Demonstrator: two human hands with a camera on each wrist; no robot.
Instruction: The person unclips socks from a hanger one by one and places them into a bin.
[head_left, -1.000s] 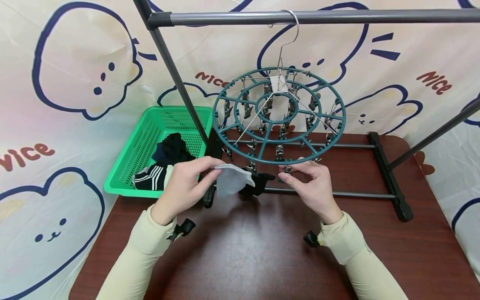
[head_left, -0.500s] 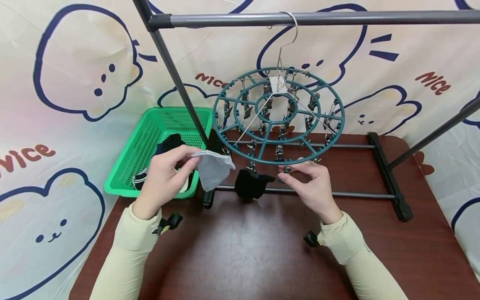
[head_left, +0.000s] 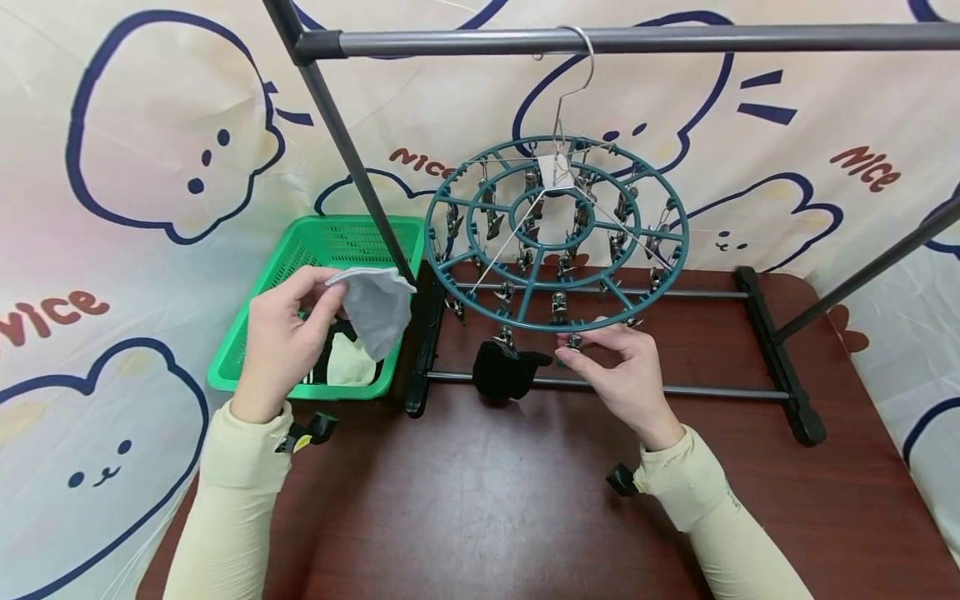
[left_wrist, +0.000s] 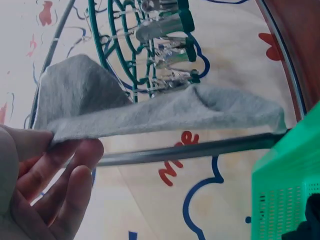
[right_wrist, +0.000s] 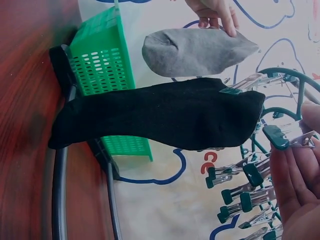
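A grey sock (head_left: 372, 310) hangs from my left hand (head_left: 281, 337), pinched between thumb and fingers at one end, in front of the green basket. My right hand (head_left: 618, 367) pinches a metal clip (right_wrist: 287, 136) with green tips at the near rim of the round hanger (head_left: 525, 321). In the right wrist view nothing sits between that clip's tips. Left of the right hand, a black sock (right_wrist: 165, 115) hangs from another clip on the same rim.
The green basket (head_left: 225, 354) at the left holds black and pale cloth items (head_left: 349, 362). A grey metal rack (head_left: 465, 42) stands on the brown table (head_left: 510, 500) and carries the hanger by its hook. Several clips (head_left: 558, 304) dangle under the rings.
My left hand has moved left with the grey sock, away from the hanger and over to the basket. The right hand stays at the same clip; the black sock is now in full view.
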